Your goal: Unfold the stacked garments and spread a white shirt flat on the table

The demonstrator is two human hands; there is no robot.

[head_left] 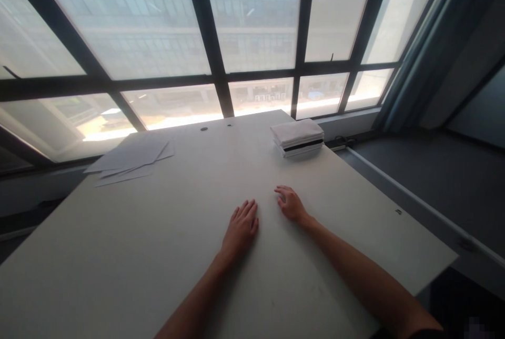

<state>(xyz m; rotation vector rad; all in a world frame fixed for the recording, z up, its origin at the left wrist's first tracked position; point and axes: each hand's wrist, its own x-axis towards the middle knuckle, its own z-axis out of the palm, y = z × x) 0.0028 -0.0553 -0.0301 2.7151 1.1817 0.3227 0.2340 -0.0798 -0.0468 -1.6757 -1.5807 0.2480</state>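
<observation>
My left hand (241, 226) lies flat, palm down, on the white table (158, 239), fingers together and pointing away from me. My right hand (290, 203) rests just to its right, fingers loosely curled with the tips on the tabletop. Neither hand holds anything. A stack of white folded sheets or envelopes (298, 137) sits at the far right of the table, well beyond my right hand. Several loose white paper sheets (132, 159) lie fanned out at the far left.
Large windows with dark frames (219, 73) run along the table's far edge. The table's right edge (394, 207) drops to a dark floor and a grey ledge. Two small round holes (204, 129) mark the far tabletop.
</observation>
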